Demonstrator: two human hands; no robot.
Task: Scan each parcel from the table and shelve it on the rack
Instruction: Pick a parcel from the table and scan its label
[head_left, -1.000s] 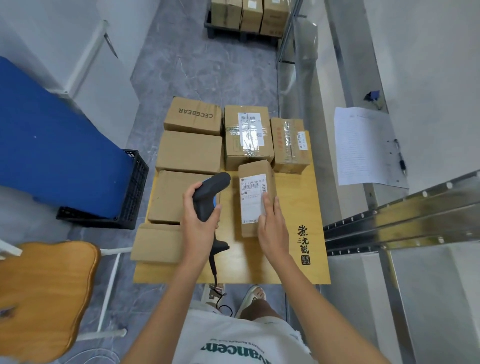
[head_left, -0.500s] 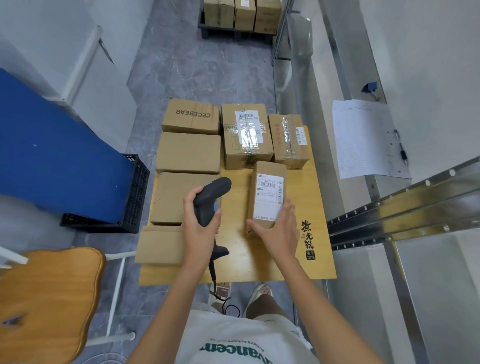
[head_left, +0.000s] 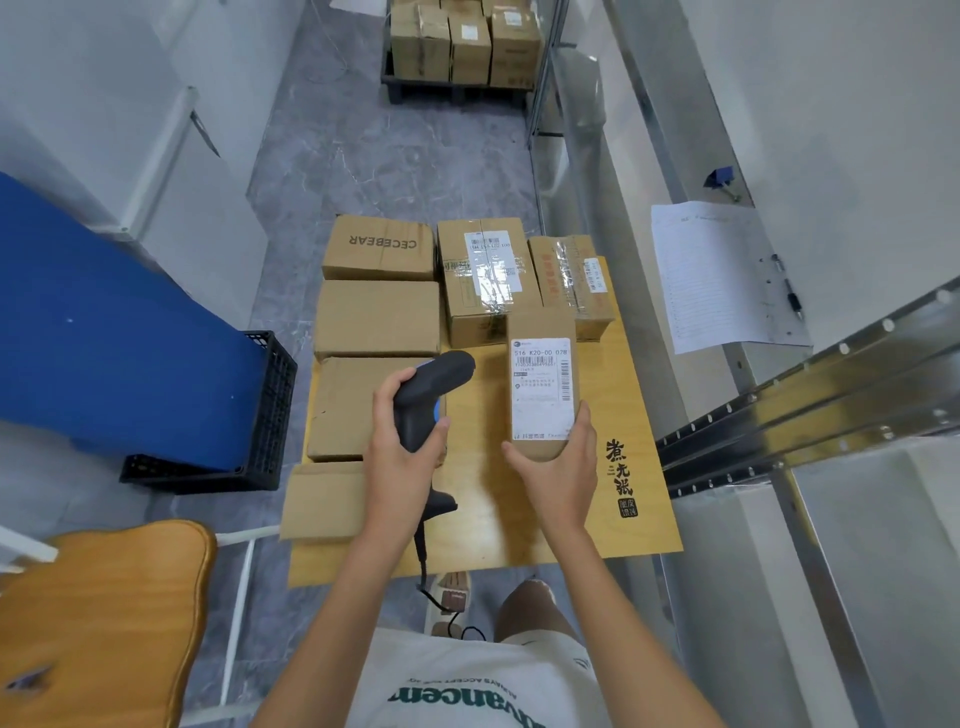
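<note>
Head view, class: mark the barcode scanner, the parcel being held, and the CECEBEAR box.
barcode scanner (head_left: 434, 382), head view, on its dark head above the left hand.
held parcel (head_left: 540, 389), head view, on its white shipping label.
CECEBEAR box (head_left: 379, 247), head view, on its printed top face.

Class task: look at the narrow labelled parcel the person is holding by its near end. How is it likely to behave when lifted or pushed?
The parcel probably stays stiff: its cardboard edges look straight. It seems light, since the right hand alone holds it by one end. Long and narrow, it might tip if stood upright.
</note>
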